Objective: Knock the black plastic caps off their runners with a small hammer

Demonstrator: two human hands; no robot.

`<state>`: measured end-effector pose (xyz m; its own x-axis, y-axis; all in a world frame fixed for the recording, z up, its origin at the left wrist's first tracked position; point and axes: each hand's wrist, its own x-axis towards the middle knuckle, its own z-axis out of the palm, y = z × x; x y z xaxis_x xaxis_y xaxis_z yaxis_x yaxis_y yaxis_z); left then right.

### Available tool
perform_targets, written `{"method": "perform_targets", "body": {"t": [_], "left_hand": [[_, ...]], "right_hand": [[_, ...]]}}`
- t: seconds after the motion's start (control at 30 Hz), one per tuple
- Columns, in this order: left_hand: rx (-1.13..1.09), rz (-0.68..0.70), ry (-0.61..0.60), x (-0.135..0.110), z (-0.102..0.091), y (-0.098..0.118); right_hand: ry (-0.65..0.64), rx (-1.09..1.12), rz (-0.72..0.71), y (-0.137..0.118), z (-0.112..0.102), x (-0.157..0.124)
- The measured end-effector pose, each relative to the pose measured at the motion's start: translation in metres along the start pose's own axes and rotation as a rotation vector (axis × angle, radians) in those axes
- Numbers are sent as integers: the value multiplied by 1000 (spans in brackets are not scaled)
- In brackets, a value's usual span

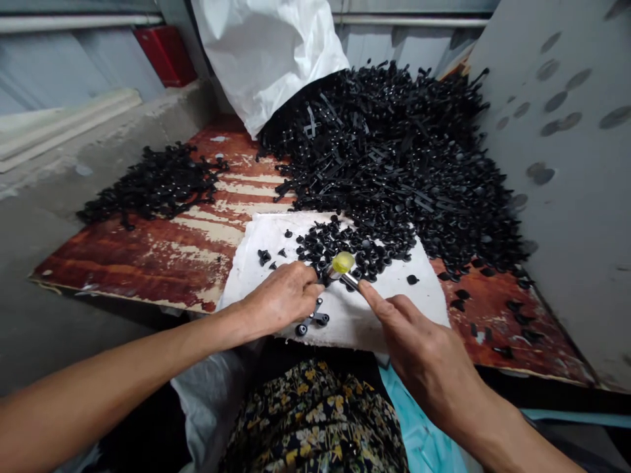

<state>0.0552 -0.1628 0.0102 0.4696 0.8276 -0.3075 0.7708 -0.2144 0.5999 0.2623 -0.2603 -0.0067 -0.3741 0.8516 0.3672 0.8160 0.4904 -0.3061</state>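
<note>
My right hand (414, 328) is closed round the handle of a small hammer, index finger laid along its metal shaft. The yellow-faced head of the hammer (343, 262) is over the white cloth (345, 322), close to the fingertips of my left hand (286, 295). Those left fingers are pinched on a small black part, mostly hidden by the fingers and the hammer head. Just below them lies a black plastic piece with round ends (312, 318). Many small black round-headed pieces (365, 246) are scattered on the cloth beyond my hands.
A large heap of black plastic parts (394, 144) covers the back right of the worn red board (167, 263). At the left lies a smaller black pile (158, 184). A white sack (276, 52) leans at the back; a spotted grey panel (566, 171) stands right.
</note>
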Motion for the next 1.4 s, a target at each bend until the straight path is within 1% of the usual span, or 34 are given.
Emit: {"method": "perform_targets", "body": {"t": [0.03, 0.1, 0.13, 0.17, 0.23, 0.27, 0.3, 0.33, 0.4, 0.5, 0.57, 0.63, 0.67, 0.73, 0.77, 0.8, 0.83, 0.87, 0.9, 0.93, 0.97, 1.0, 1.03, 1.07, 1.13, 1.17, 1.23, 1.3, 1.4], "left_hand": [[-2, -2, 2, 0, 1, -1], [-1, 1, 11, 1, 2, -3], [4, 4, 15, 1, 2, -3], [14, 7, 17, 1, 3, -4], [28, 10, 25, 1, 4, -4], [30, 4, 23, 2, 5, -5], [28, -1, 22, 2, 6, -6], [22, -5, 21, 3, 7, -7], [12, -5, 18, 4, 7, -9], [33, 17, 18, 1, 3, -10], [85, 55, 13, -5, -1, -6], [153, 137, -9, -14, -2, 0], [188, 190, -29, -18, 0, 4], [249, 304, -64, -26, 6, 9], [270, 359, -62, -29, 10, 11], [280, 404, -35, -32, 15, 11], [273, 437, 27, -34, 19, 10], [245, 447, 120, -36, 23, 9], [194, 424, 230, -39, 25, 7], [123, 369, 336, -41, 27, 5], [44, 290, 413, -42, 27, 4], [-33, 205, 443, -44, 26, 3], [-97, 135, 423, -45, 25, 4], [-140, 85, 360, -45, 23, 5], [-188, 52, 208, -43, 19, 10], [-207, 52, 160, -42, 17, 12], [-248, 50, 129, -39, 16, 17], [-262, 52, 115, -37, 18, 19], [-206, 57, 54, -35, 24, 20]], "right_hand": [[20, 17, 13, 1, 2, -1], [104, 56, 49, 3, 4, -2], [129, 43, 54, 3, 4, -3], [120, 10, 45, 2, 5, -3], [46, -66, 23, 1, 7, -3], [-11, -59, 12, 0, 7, -3], [1, -18, 34, 0, 8, -3], [61, 34, 58, -1, 9, -3], [118, 83, 80, -2, 9, -3], [33, 77, 66, -2, 6, 1], [89, 181, 128, -3, 2, 7], [144, 354, 245, -5, -1, 14], [133, 455, 308, -7, 0, 17], [29, 684, 413, -12, 3, 21], [-10, 788, 449, -14, 6, 22], [-20, 876, 486, -16, 10, 21], [-3, 942, 531, -18, 13, 20], [22, 994, 592, -19, 15, 18], [53, 1039, 665, -20, 16, 16], [78, 1079, 747, -20, 17, 14], [93, 1116, 824, -21, 17, 12], [101, 1151, 884, -22, 17, 10], [110, 1181, 918, -23, 18, 9], [112, 1204, 933, -25, 18, 8], [102, 1226, 923, -29, 20, 6], [93, 1229, 912, -31, 22, 6], [92, 1243, 907, -34, 26, 6], [118, 1270, 924, -35, 28, 6], [145, 1308, 947, -34, 30, 8]]}}
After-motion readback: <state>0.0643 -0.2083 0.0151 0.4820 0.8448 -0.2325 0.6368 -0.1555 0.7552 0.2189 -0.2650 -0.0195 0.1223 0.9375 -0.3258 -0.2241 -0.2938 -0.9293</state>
